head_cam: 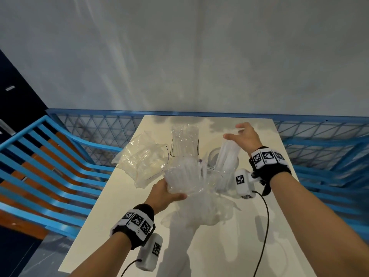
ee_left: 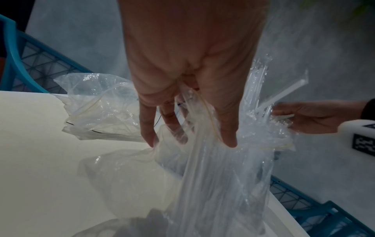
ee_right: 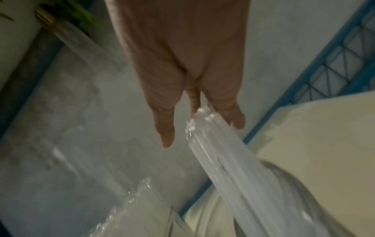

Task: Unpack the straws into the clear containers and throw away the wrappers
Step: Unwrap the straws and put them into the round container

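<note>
My left hand (head_cam: 169, 194) grips a clear plastic bag of white straws (head_cam: 183, 176) above the middle of the white table (head_cam: 209, 252). The bag's loose plastic (ee_left: 213, 184) hangs down from my fingers to the tabletop. My right hand (head_cam: 242, 134) is held with straight fingers over a bundle of straws (head_cam: 227, 156) that leans in a clear container (head_cam: 234, 166); my fingertips (ee_right: 195, 104) touch the bundle's top end. A second clear container (head_cam: 173, 150) at the back holds wrapped straws (head_cam: 184, 136).
A heap of crumpled clear wrappers (head_cam: 139, 158) lies at the table's left back corner. Blue metal railings (head_cam: 60, 156) and mesh (head_cam: 319, 140) surround the table on the left, back and right. A black cable (head_cam: 266, 216) trails from my right wrist.
</note>
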Motion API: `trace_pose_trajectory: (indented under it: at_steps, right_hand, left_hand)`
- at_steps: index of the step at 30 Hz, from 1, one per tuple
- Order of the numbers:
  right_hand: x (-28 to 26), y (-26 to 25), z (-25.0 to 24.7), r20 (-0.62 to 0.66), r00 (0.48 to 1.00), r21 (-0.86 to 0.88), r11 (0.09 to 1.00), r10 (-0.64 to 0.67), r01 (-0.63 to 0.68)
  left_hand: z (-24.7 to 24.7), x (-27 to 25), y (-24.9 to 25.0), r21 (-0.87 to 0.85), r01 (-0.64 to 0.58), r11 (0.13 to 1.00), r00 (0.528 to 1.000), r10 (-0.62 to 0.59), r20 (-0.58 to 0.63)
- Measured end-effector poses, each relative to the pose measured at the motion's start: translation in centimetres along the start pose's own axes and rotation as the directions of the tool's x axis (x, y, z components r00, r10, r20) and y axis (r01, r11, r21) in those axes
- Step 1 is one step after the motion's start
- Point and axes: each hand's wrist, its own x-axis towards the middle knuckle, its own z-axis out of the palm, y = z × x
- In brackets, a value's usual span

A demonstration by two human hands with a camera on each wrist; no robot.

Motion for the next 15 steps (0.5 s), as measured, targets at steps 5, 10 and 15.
trace_pose_trajectory:
  at_steps: [5, 10, 15]
  right_hand:
    - [-2.5, -2.7, -0.5, 0.119, 0.888, -0.372, 0.809, -0.445, 0.455]
    - [-4.0, -2.1, 4.1, 0.547, 0.803, -0.446, 0.730, -0.236, 0.518]
    - [-4.4, -1.1, 5.4, 0.594, 0.777, -0.368, 0.789, -0.208, 0.492]
  left_hand:
    - [-0.1, 0.2, 0.1, 0.010, -0.013, 1.000, 1.000, 0.013, 0.008]
    - [0.0, 0.2, -0.1, 0.023, -0.022, 0.999, 1.000, 0.022, 0.009]
    - [-0.1, 0.0, -0.3, 0.016, -0.018, 1.000, 1.000, 0.018, 0.004]
